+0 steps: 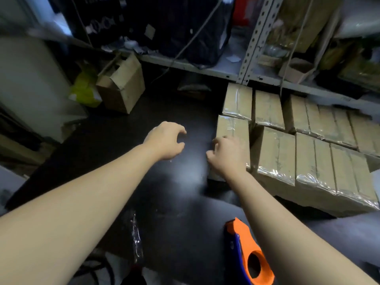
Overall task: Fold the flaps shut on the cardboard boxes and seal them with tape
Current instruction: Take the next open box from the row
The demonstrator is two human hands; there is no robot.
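Now, left grip [165,141] hovers loosely curled over the counter [107,132], holding nothing. Right grip [228,154] is curled at the left edge of a taped box [233,128], and I can't tell whether it's holding it. The open box [121,87] sits well away, forward and left, so the left grip looks nearer. The tape gun [251,256] lies close in, beneath the right forearm.

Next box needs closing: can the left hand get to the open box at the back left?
Probably yes: only bare dark surface lies between the left hand and the open box.
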